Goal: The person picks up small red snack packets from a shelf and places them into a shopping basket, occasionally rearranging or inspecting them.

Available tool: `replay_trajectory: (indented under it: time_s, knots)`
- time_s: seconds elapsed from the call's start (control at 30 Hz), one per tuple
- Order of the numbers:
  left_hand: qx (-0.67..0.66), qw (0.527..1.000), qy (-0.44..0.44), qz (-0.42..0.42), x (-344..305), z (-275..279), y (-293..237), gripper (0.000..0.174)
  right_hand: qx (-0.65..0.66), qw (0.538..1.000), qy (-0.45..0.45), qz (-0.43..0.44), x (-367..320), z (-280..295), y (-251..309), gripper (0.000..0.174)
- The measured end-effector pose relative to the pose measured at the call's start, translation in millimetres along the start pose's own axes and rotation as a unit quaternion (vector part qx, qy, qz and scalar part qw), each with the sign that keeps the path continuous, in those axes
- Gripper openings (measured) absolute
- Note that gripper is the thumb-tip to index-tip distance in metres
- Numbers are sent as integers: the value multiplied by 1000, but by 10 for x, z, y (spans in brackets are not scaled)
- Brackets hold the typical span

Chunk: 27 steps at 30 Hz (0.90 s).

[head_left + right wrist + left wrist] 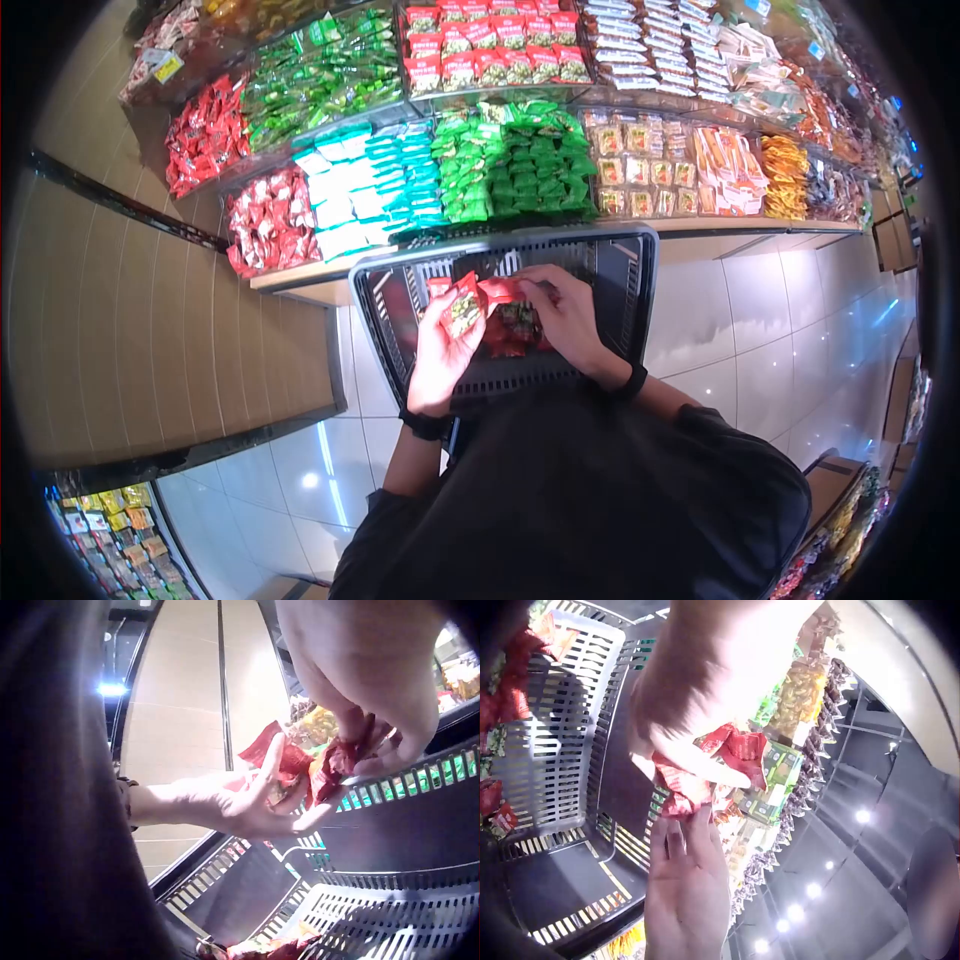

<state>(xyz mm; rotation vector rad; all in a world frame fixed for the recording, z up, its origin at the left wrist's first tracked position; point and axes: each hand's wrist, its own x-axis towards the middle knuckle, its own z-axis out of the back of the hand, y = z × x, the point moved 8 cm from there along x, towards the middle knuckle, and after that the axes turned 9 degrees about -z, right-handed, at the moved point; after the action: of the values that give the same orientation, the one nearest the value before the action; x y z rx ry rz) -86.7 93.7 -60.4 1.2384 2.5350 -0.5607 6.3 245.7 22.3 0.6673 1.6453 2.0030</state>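
Note:
Over a dark slotted basket (372,300), the left hand (446,350) holds small red packets with a green picture (464,312), its thumb laid over them. The right hand (568,315) pinches a red packet (502,290) between thumb and fingers, right beside those packets. In the right wrist view, the right hand (367,682) grips a crumpled red packet (330,771), which touches the packets in the left hand (225,802). More red packets (508,340) lie in the basket below the hands.
Tiered shelves of packets stand beyond the basket, with green packets (540,165), teal packets (405,180) and red packets (270,215). A wooden-fronted counter (180,330) is at the left. White floor tiles (700,300) show at the right.

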Motion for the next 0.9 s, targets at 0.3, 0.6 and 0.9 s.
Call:
replay_trajectory:
  time_s: [0.3,0.6,0.9]
  knots:
    - [147,987,68,11,45,-82,57,37,-173,929,-16,325,-68,348,891,30]
    - [178,975,127,-26,-182,-545,127,26,-157,941,137,266,-43,252,514,24]
    - [475,845,213,-121,-298,-760,-26,35,146,950,219,-167,196,154,208,13]
